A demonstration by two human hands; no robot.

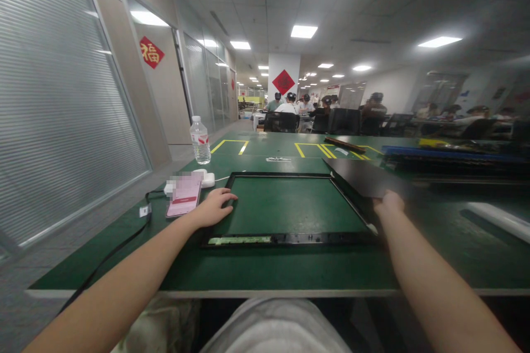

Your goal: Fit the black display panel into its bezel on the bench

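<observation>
**Hands on frame & panel, green bench**

Far left: black cable [124,242] trailing off table [290,270] edge. Water bottle [200,140] upright at back, phone [184,196] w/ pink screen just beside white charger [206,178]. Left hand [215,207] resting flat on left rail of black frame [285,207], fingers loosely curled, not clamped. Frame lying flat mid-table, green showing thru. Right hand [388,204] gripping near edge of dark panel [364,176], tilted up over frame's right side. Far back: people seated at desks.

Black rectangular frame [285,238], empty, flat near the counter's [269,273] front edge; dark panel [364,177] tilted over its right side.
</observation>
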